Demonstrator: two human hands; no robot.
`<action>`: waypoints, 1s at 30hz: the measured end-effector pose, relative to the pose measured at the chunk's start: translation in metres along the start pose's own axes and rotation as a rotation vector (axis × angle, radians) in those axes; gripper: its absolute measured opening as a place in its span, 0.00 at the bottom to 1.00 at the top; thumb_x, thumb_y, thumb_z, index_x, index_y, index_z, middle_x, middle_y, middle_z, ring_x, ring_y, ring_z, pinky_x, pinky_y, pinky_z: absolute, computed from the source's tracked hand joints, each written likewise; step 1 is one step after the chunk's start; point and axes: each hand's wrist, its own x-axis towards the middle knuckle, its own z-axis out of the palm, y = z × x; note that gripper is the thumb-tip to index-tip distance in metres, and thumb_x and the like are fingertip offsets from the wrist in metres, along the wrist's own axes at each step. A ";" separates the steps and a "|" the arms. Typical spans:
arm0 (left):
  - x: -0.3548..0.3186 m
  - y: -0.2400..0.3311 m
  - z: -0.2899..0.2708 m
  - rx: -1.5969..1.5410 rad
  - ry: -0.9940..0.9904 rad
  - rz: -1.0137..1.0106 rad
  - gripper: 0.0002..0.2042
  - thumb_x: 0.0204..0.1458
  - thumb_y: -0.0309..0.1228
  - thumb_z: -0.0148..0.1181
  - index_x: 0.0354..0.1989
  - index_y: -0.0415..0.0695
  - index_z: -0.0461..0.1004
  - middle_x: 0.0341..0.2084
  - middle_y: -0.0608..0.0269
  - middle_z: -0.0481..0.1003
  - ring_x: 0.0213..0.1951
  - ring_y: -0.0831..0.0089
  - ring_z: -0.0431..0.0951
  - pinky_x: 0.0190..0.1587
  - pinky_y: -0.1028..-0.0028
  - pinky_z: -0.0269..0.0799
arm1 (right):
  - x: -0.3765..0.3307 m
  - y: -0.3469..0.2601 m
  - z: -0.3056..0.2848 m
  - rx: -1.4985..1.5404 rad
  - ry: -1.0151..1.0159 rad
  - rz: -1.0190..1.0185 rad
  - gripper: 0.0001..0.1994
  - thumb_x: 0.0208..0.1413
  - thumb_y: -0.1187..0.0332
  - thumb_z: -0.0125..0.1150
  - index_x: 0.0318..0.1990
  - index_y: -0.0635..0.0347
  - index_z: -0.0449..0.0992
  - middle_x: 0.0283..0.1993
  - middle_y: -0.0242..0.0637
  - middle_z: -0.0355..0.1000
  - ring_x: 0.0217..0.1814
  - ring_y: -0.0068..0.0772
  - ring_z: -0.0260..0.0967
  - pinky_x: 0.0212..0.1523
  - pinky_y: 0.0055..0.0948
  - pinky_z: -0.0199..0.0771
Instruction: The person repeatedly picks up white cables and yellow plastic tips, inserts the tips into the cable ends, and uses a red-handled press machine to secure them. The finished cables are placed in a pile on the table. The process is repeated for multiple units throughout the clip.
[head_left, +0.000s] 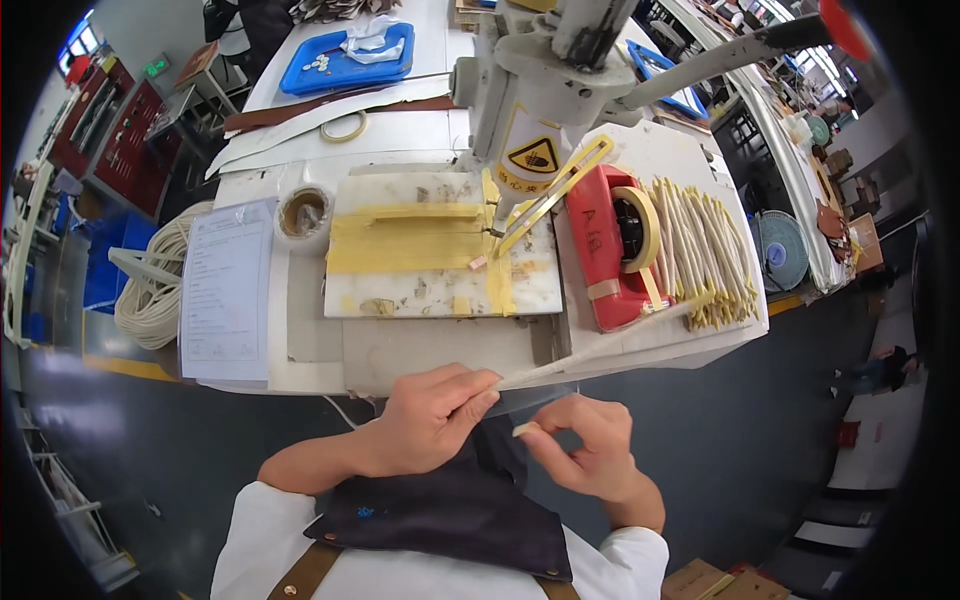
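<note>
1. cream-coloured rod (pixel 600 345) — i see my left hand (pixel 425 420) pinching its near end, fingers closed on it just off the desk (pixel 400 355) edge.
2. my right hand (pixel 590 450) pinches a small pale strip end (pixel 524 429) — fingers narrow.
3. the rod's far end reaches the pile of rods (pixel 705 255) beside the red tape dispenser (pixel 610 245).

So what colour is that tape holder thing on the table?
Red. The tape dispenser holds a cream roll of tape, seen clearly in the head view.
</note>
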 end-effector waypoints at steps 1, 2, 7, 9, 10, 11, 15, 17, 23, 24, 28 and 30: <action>0.000 0.002 0.001 0.015 -0.009 0.011 0.08 0.61 0.25 0.62 0.46 0.37 0.79 0.26 0.56 0.76 0.25 0.66 0.76 0.28 0.69 0.71 | 0.001 0.001 0.006 0.005 0.001 0.024 0.10 0.51 0.72 0.75 0.27 0.59 0.76 0.25 0.34 0.77 0.22 0.28 0.77 0.23 0.24 0.73; -0.001 0.003 0.002 0.029 -0.019 0.021 0.08 0.61 0.24 0.62 0.46 0.36 0.79 0.26 0.56 0.77 0.25 0.67 0.76 0.28 0.70 0.71 | 0.002 0.002 0.010 0.010 0.001 0.048 0.10 0.51 0.72 0.76 0.27 0.59 0.76 0.24 0.34 0.77 0.22 0.28 0.77 0.23 0.24 0.73; -0.007 0.003 0.002 0.047 -0.013 0.055 0.09 0.59 0.20 0.61 0.47 0.35 0.78 0.27 0.56 0.77 0.25 0.66 0.77 0.27 0.70 0.71 | 0.006 0.008 0.024 -0.014 0.040 0.025 0.11 0.53 0.71 0.75 0.27 0.60 0.75 0.22 0.34 0.75 0.21 0.28 0.77 0.21 0.24 0.72; -0.008 0.001 0.004 0.059 0.014 0.096 0.10 0.58 0.19 0.61 0.48 0.34 0.78 0.27 0.56 0.77 0.25 0.66 0.76 0.26 0.70 0.71 | 0.006 0.007 0.026 -0.001 0.052 0.037 0.10 0.53 0.72 0.74 0.27 0.61 0.75 0.22 0.34 0.76 0.21 0.27 0.76 0.23 0.23 0.72; -0.008 0.001 0.004 0.065 0.020 0.102 0.10 0.57 0.18 0.61 0.48 0.34 0.78 0.27 0.55 0.77 0.24 0.66 0.76 0.26 0.70 0.71 | 0.005 0.007 0.026 0.010 0.055 0.049 0.10 0.53 0.73 0.74 0.28 0.63 0.75 0.23 0.35 0.76 0.21 0.25 0.74 0.24 0.22 0.72; -0.009 0.001 0.004 0.071 0.025 0.109 0.10 0.57 0.18 0.61 0.47 0.34 0.78 0.27 0.55 0.77 0.24 0.66 0.76 0.26 0.70 0.71 | 0.005 0.007 0.027 0.021 0.059 0.061 0.09 0.54 0.74 0.73 0.29 0.64 0.76 0.23 0.36 0.77 0.21 0.23 0.73 0.25 0.21 0.72; -0.011 -0.001 0.004 0.097 0.052 0.156 0.11 0.55 0.17 0.62 0.47 0.33 0.78 0.27 0.55 0.78 0.23 0.65 0.76 0.25 0.70 0.71 | 0.004 0.005 0.028 -0.001 0.056 0.072 0.09 0.54 0.74 0.73 0.29 0.64 0.76 0.22 0.35 0.76 0.21 0.22 0.72 0.25 0.21 0.72; -0.011 0.000 0.003 0.127 0.065 0.185 0.11 0.54 0.17 0.62 0.46 0.33 0.78 0.27 0.54 0.78 0.23 0.64 0.76 0.25 0.70 0.71 | 0.005 0.002 0.028 -0.027 0.056 0.087 0.09 0.54 0.74 0.73 0.28 0.64 0.76 0.22 0.34 0.76 0.21 0.22 0.72 0.25 0.21 0.71; -0.010 0.001 0.003 0.222 0.091 0.245 0.11 0.52 0.18 0.63 0.45 0.34 0.78 0.28 0.53 0.78 0.24 0.60 0.78 0.26 0.67 0.74 | 0.005 -0.002 0.030 -0.018 0.139 0.109 0.11 0.51 0.71 0.75 0.25 0.60 0.76 0.20 0.35 0.74 0.19 0.31 0.74 0.20 0.27 0.70; -0.006 0.000 0.008 0.218 0.081 0.279 0.12 0.52 0.18 0.63 0.45 0.34 0.79 0.28 0.52 0.79 0.24 0.59 0.78 0.26 0.66 0.74 | 0.005 0.001 0.028 -0.026 0.127 0.095 0.10 0.52 0.69 0.74 0.25 0.59 0.76 0.20 0.36 0.74 0.19 0.32 0.74 0.20 0.28 0.70; -0.009 -0.002 0.010 0.288 0.096 0.241 0.08 0.53 0.18 0.60 0.41 0.36 0.79 0.27 0.50 0.77 0.26 0.53 0.77 0.29 0.62 0.72 | 0.007 0.003 0.023 -0.048 0.159 0.068 0.11 0.54 0.65 0.73 0.26 0.58 0.77 0.20 0.36 0.74 0.19 0.34 0.73 0.21 0.30 0.71; -0.013 -0.008 0.006 0.194 0.130 0.227 0.07 0.58 0.24 0.55 0.38 0.35 0.78 0.25 0.54 0.75 0.25 0.61 0.75 0.29 0.67 0.68 | 0.010 0.003 0.029 -0.062 0.189 0.002 0.14 0.55 0.62 0.71 0.24 0.57 0.74 0.20 0.35 0.72 0.20 0.37 0.73 0.21 0.33 0.70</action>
